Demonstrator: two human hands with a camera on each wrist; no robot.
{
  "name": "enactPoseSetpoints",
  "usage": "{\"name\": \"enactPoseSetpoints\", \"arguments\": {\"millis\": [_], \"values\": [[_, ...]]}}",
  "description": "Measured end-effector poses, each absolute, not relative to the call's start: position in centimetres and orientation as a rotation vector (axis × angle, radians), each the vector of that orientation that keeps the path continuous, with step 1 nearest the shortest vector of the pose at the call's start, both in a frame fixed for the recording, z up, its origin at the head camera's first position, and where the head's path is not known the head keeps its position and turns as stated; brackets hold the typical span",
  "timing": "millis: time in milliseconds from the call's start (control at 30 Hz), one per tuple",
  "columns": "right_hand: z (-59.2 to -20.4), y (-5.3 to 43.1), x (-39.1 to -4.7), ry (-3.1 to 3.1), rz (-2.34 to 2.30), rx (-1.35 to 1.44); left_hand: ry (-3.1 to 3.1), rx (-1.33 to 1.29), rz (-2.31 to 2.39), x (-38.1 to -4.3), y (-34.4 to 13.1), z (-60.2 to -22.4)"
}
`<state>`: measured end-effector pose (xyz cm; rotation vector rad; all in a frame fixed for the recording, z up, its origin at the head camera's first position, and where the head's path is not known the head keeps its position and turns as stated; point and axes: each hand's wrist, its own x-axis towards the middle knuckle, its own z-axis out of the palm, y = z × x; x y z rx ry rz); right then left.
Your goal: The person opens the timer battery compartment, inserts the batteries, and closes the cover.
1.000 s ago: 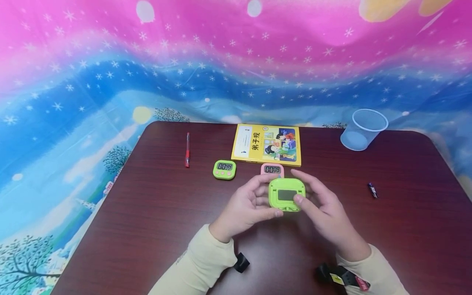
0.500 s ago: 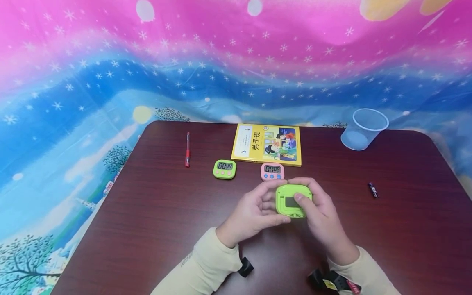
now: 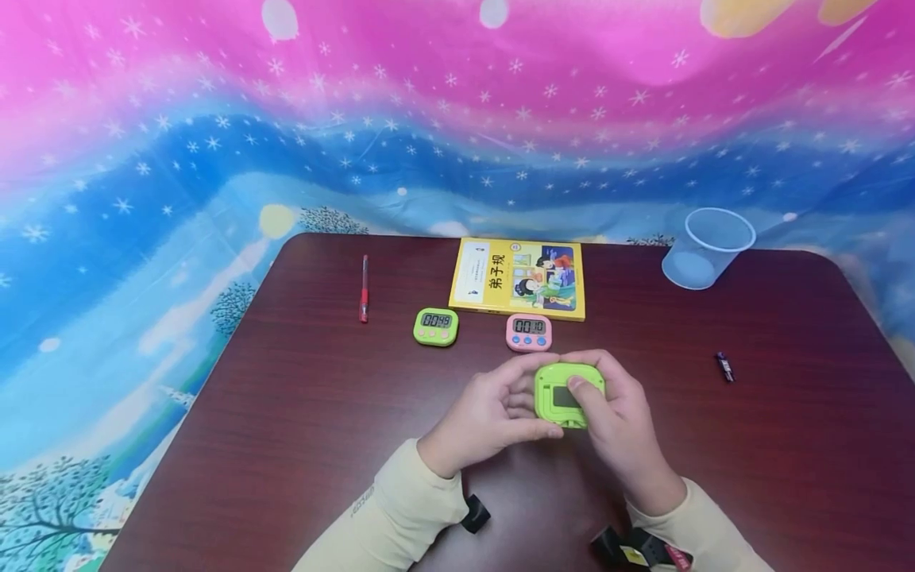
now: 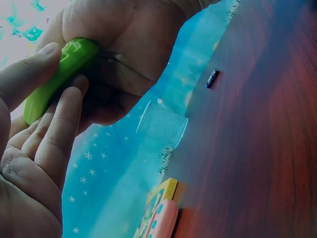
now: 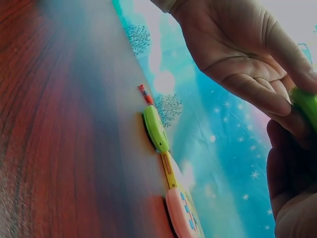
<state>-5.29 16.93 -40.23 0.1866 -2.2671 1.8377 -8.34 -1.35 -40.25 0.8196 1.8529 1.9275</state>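
A green digital timer (image 3: 561, 397), its back turned up with a dark rectangle in the middle, is held between both hands above the table. My left hand (image 3: 486, 417) grips its left side, thumb at the lower edge and fingers at the top and behind. With the right hand (image 3: 620, 421) I hold its right side, the thumb lying on the back. In the left wrist view the timer (image 4: 59, 82) shows edge-on between the hands. Just beyond the hands lies a pink timer (image 3: 529, 332) reading 00 10, with another green timer (image 3: 435, 327) to its left.
Behind the timers lies a yellow book (image 3: 486, 278). A red pen (image 3: 364, 290) is at the left of the table (image 3: 300, 413), and a small dark battery (image 3: 725, 367) at the right. A mesh basket (image 3: 696, 266) stands at the back right, before a printed cloth (image 3: 429, 159).
The held timer and both hands have shifted slightly right and nearer to me, uncovering the pink timer. My right thumb has moved up on the timer's back, and the right fingers have closed in.
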Motion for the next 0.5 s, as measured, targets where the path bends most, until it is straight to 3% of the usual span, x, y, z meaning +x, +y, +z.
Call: {"name": "enactPoseSetpoints", "arguments": {"millis": [500], "values": [[-39.4,18.1,-5.9,-2.335,1.74,0.218,1.829,0.857,1.95,-8.6,-1.3,-40.4]]}}
